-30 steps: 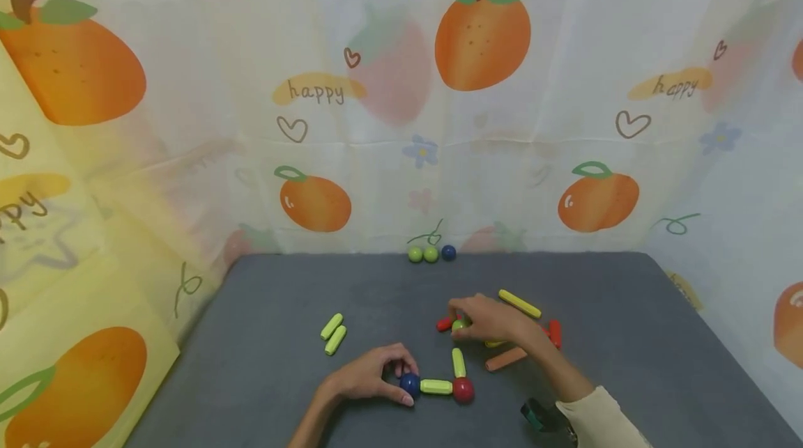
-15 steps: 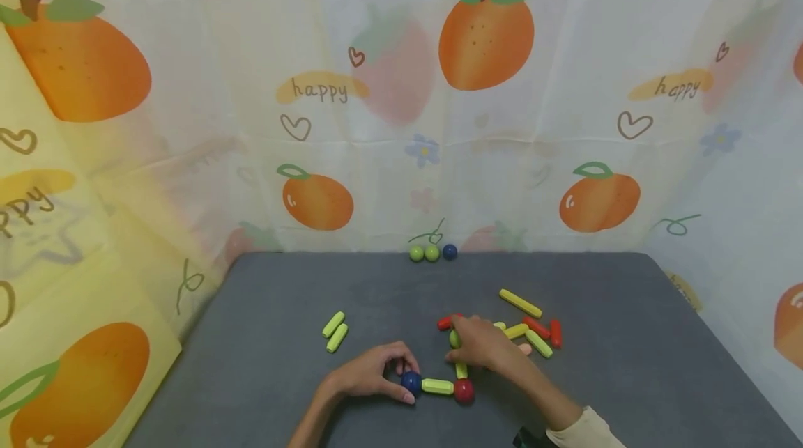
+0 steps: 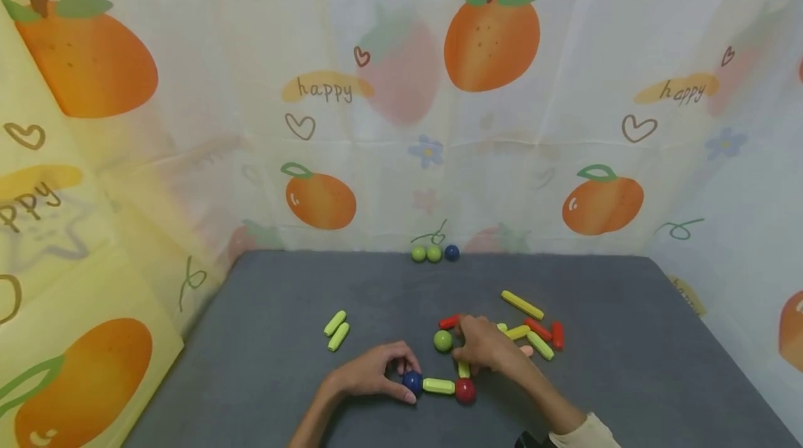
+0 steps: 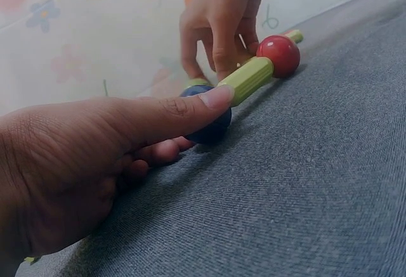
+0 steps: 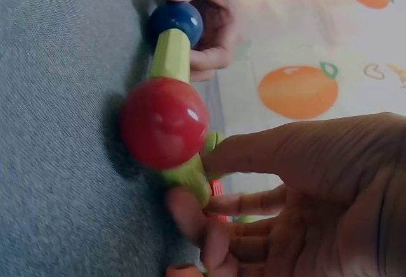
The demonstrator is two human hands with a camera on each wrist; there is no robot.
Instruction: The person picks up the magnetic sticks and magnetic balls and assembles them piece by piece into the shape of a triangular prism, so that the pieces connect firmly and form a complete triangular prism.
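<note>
A blue ball (image 3: 412, 382) lies between the thumb and fingers of my left hand (image 3: 375, 373), which holds it at the table. A light green stick (image 3: 438, 386) runs from it to a red ball (image 3: 465, 391). From the red ball a second light green stick (image 3: 463, 369) extends away from me, partly under my right hand (image 3: 486, 345). That hand's thumb and index finger are spread, just right of a green ball (image 3: 442, 341) that sits apart from them. In the right wrist view, the thumb and blurred fingertips are close around the second stick (image 5: 190, 177).
A red stick (image 3: 449, 322) lies just beyond the green ball. Several yellow, red, green and orange sticks (image 3: 538, 328) are scattered at the right. Two light green sticks (image 3: 339, 336) lie at the left. Two green balls and a blue ball (image 3: 452, 253) line the table's far edge.
My right hand brought the green ball nearer and leftward, toward the second green stick, then let it go and drew slightly right. My left hand stays on the blue ball.
</note>
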